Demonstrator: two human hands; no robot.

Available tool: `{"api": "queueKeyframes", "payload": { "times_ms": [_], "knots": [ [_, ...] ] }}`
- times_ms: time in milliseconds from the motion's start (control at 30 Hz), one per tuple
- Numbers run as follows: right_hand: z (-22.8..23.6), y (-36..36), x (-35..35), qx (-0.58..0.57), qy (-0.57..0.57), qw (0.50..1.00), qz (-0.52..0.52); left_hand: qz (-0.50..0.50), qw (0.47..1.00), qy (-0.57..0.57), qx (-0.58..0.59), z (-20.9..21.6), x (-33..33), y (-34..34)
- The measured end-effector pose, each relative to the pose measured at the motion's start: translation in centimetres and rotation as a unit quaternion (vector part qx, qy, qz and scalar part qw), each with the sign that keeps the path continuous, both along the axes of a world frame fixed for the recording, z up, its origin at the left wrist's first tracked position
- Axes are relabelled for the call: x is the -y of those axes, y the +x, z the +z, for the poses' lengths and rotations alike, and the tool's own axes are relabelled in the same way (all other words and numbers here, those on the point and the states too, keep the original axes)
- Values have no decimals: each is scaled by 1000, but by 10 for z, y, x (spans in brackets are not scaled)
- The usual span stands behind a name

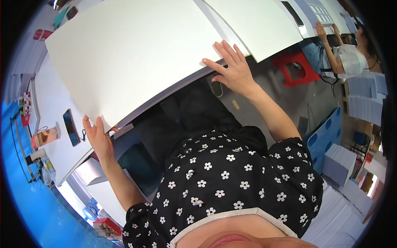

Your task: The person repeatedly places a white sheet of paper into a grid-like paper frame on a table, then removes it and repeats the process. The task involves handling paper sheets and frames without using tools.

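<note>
A large white sheet [128,58] covers the table in front of me; whether it is one sheet or a stack I cannot tell. My left hand [98,136] is at its near left corner, with the corner between its fingers. Farther right, my right hand [235,72] lies on the near right edge, fingers spread and fingertips touching the white surface. Beyond that hand is a second white sheet [258,29], parted from the first by a narrow strip.
A phone [71,127] and a pink patterned cup [46,136] are on the left of the table. At the right are a red stool [295,69], a co-worker [347,58] at the same long table, and paper stacks [339,164]. A black bar-shaped object [292,13] rests on the far sheet.
</note>
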State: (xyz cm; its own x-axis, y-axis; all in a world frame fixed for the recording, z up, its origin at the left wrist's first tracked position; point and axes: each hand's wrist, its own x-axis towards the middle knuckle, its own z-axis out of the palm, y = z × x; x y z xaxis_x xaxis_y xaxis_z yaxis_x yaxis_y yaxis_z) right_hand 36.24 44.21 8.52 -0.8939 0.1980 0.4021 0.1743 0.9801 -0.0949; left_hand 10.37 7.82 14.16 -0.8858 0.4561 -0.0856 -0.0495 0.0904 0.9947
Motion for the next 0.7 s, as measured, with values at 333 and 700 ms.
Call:
{"api": "queueKeyframes", "payload": {
  "times_ms": [333, 700],
  "knots": [
    [16, -9, 19, 7, 5, 1000, 11, -6, 1000, 3, -14, -8, 3, -6],
    [10, -43, 72, 15, -34, 996, 79, 13, 999, -41, -24, -2, -2, 2]
  ]
}}
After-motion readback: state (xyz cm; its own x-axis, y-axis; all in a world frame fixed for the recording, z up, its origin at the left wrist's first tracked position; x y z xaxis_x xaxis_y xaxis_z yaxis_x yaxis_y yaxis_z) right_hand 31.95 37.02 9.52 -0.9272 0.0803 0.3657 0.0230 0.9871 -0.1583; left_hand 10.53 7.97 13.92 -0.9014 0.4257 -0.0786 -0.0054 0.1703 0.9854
